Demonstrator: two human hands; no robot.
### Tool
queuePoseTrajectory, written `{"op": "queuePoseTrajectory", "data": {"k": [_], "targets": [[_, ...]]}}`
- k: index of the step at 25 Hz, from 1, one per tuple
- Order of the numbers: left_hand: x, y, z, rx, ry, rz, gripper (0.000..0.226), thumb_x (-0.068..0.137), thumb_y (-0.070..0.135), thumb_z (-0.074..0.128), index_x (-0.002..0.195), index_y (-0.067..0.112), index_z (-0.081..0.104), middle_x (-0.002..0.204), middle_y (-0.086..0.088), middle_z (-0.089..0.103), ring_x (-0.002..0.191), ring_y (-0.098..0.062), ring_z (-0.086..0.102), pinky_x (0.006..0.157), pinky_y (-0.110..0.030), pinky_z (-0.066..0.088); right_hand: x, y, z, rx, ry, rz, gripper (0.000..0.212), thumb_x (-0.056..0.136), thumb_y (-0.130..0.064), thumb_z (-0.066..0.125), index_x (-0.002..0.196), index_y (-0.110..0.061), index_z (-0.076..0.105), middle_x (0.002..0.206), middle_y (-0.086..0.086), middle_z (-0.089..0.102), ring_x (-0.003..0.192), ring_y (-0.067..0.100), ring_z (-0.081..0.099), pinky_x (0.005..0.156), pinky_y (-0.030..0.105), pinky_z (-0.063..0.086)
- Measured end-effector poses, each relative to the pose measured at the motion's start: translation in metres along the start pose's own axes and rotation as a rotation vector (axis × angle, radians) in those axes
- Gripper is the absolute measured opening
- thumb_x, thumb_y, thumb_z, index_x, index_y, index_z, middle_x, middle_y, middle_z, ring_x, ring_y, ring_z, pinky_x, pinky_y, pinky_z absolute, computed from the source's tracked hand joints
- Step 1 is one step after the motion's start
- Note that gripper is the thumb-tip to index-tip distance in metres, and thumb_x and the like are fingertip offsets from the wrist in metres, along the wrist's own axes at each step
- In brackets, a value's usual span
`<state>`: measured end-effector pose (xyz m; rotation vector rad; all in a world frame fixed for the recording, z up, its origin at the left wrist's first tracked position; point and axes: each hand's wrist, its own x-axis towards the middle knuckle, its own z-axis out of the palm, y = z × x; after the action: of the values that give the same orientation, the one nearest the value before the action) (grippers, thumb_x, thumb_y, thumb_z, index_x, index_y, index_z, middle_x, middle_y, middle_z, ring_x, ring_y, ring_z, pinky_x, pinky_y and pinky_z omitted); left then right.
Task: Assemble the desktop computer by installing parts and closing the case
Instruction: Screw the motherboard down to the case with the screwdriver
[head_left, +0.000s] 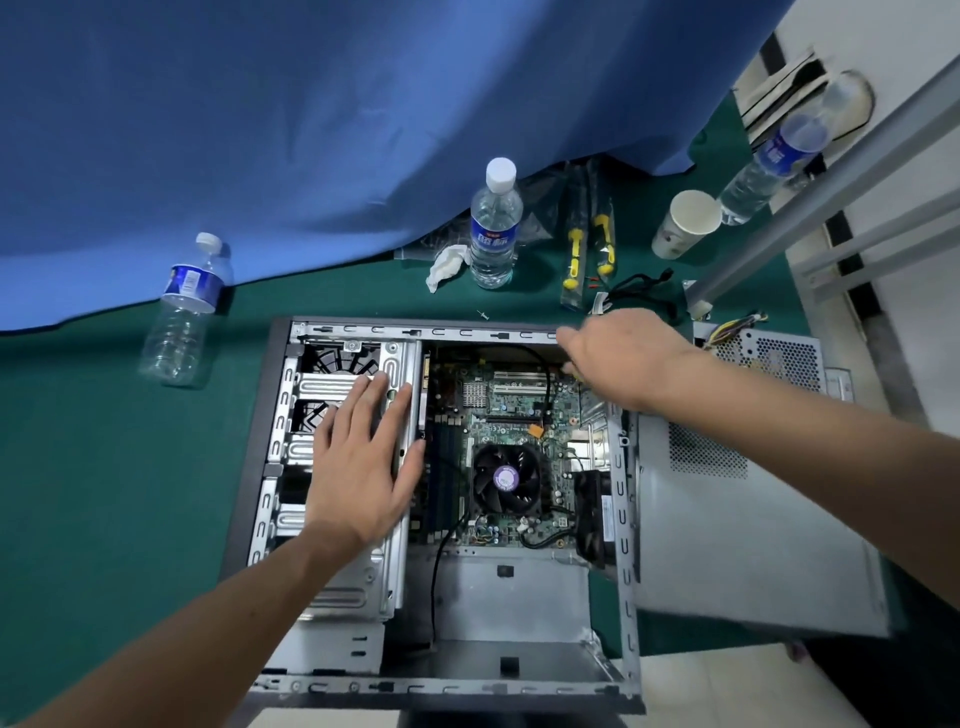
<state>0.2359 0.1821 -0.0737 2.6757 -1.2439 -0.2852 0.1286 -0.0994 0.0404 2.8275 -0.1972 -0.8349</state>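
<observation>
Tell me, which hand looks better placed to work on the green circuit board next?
Probably the right hand: it reaches over the board's far corner, while the left hand lies flat on the metal drive cage.

Blue curtain (311, 130) behind green table (104, 441)

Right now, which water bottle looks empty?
The bottle on the far left, beside the blue curtain, looks empty. The middle bottle holds water; the right one seems to as well.

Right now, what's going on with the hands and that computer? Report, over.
Left hand flat on drive cage. Right hand reaching into case top corner; grip hidden. Case open, side panel off. Black cable loose across motherboard.
</observation>
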Motion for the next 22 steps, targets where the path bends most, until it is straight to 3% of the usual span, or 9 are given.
{"op": "queuePoseTrajectory", "data": {"k": [2,5,8,10,12,15,17,19,22], "targets": [[0.001,-0.001,0.001,-0.006,0.011,0.003,0.061,0.101,0.056,0.024,0.155,0.029,0.022,0.163,0.0,0.015,0.151,-0.013,0.003,0.12,-0.043,0.008,-0.004,-0.011,0.006,-0.029,0.014,0.044,0.032,0.107,-0.03,0.03,0.117,-0.009,0.052,0.091,0.005,0.058,0.068,0.023,0.056,0.055,0.034,0.048],[-0.001,-0.001,0.0,-0.003,0.034,0.006,0.06,0.1,0.056,0.024,0.154,0.03,0.023,0.162,0.001,0.017,0.151,-0.014,0.006,0.119,-0.042,0.01,0.001,-0.007,0.0,0.106,-0.065,0.075,0.036,0.098,-0.022,0.046,0.131,-0.011,0.036,0.133,0.019,0.037,0.076,0.03,0.057,0.052,0.036,0.043],[-0.002,-0.001,0.001,-0.017,0.052,0.011,0.059,0.1,0.056,0.025,0.153,0.031,0.024,0.162,0.002,0.017,0.151,-0.014,0.007,0.118,-0.045,0.015,0.0,0.007,-0.005,0.088,-0.046,-0.02,0.036,0.089,-0.004,0.051,0.123,-0.01,0.043,0.115,0.015,0.044,0.068,0.025,0.049,0.051,0.035,0.039],[-0.002,-0.002,0.001,-0.027,0.057,0.007,0.059,0.099,0.056,0.026,0.152,0.031,0.026,0.161,0.002,0.019,0.15,-0.015,0.008,0.117,-0.046,0.018,-0.002,0.006,0.001,-0.075,0.051,-0.005,0.017,0.1,-0.013,0.044,0.115,-0.008,0.05,0.1,0.011,0.054,0.067,0.025,0.05,0.049,0.032,0.031],[-0.001,-0.001,0.003,-0.027,0.061,0.014,0.059,0.099,0.055,0.027,0.152,0.031,0.026,0.161,0.002,0.02,0.15,-0.015,0.009,0.116,-0.047,0.019,0.0,0.002,0.005,-0.152,0.081,0.042,0.031,0.107,-0.031,0.031,0.111,-0.007,0.05,0.094,0.009,0.06,0.073,0.026,0.057,0.053,0.034,0.036],[-0.002,0.0,0.003,-0.03,0.071,0.015,0.059,0.098,0.055,0.026,0.152,0.03,0.027,0.16,0.001,0.02,0.15,-0.015,0.01,0.117,-0.046,0.018,0.003,0.004,0.004,0.107,-0.042,0.032,0.023,0.101,-0.017,0.041,0.122,-0.009,0.037,0.114,0.016,0.046,0.068,0.026,0.054,0.053,0.034,0.038],[-0.002,0.0,0.003,-0.025,0.073,0.013,0.059,0.098,0.055,0.026,0.152,0.031,0.027,0.16,0.001,0.021,0.15,-0.015,0.01,0.117,-0.046,0.018,0.001,0.005,0.002,0.151,-0.041,-0.041,0.034,0.093,-0.004,0.046,0.125,-0.011,0.036,0.118,0.016,0.038,0.062,0.024,0.051,0.048,0.033,0.034],[-0.002,0.0,0.004,-0.024,0.074,0.017,0.058,0.098,0.055,0.027,0.151,0.031,0.028,0.16,0.002,0.021,0.15,-0.014,0.01,0.116,-0.045,0.019,-0.005,0.002,0.009,0.037,0.096,-0.022,0.019,0.102,-0.02,0.042,0.117,-0.009,0.047,0.1,0.012,0.052,0.065,0.026,0.054,0.052,0.034,0.042],[-0.002,0.0,0.005,-0.026,0.079,0.016,0.058,0.098,0.055,0.027,0.151,0.03,0.029,0.16,0.002,0.022,0.15,-0.014,0.01,0.116,-0.045,0.02,-0.007,-0.004,0.018,0.005,0.147,0.062,0.041,0.106,-0.041,0.029,0.109,-0.009,0.054,0.097,0.011,0.06,0.071,0.029,0.06,0.06,0.037,0.05]]}}
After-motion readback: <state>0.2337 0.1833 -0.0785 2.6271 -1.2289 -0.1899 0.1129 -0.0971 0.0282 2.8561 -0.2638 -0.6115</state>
